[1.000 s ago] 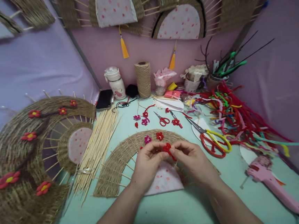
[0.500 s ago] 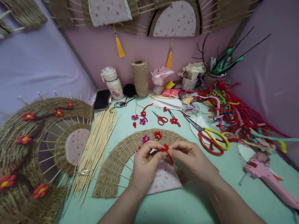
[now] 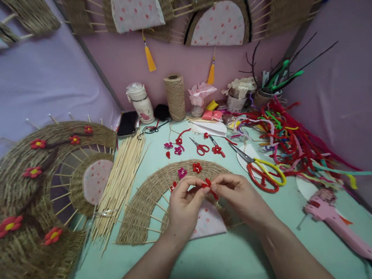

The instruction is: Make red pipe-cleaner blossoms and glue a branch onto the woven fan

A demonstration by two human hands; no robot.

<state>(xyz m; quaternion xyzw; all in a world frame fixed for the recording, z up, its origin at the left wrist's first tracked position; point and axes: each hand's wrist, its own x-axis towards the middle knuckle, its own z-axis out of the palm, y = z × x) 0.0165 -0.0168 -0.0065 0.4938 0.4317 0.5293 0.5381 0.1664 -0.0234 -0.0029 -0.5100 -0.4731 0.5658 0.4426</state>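
Between my two hands is a small red pipe-cleaner flower (image 3: 207, 184), its petals partly covered by fingertips. My left hand (image 3: 186, 202) pinches it from the left, and my right hand (image 3: 234, 194) grips it from the right with thumb and forefinger. Both hands are above a woven twine fan (image 3: 137, 213) with stick ribs and a spotted white half-round panel (image 3: 209, 220). On the fan's woven band lie a magenta flower (image 3: 182, 173) and a red flower (image 3: 196, 168). Another red flower (image 3: 173, 186) shows partly beside my left hand.
Large scissors (image 3: 263, 174), small red scissors (image 3: 200, 147) and a pink glue gun (image 3: 342, 228) lie on the table. A tangle of pipe cleaners (image 3: 290, 141) is at right. Thin sticks (image 3: 121, 180) and a larger fan (image 3: 19, 206) are at left. A twine spool (image 3: 175, 99) stands behind.
The red flower has turned slightly between my fingers, and my right fingertips have shifted a little to the right. Another red flower on the fan shows more clearly beside my left hand.
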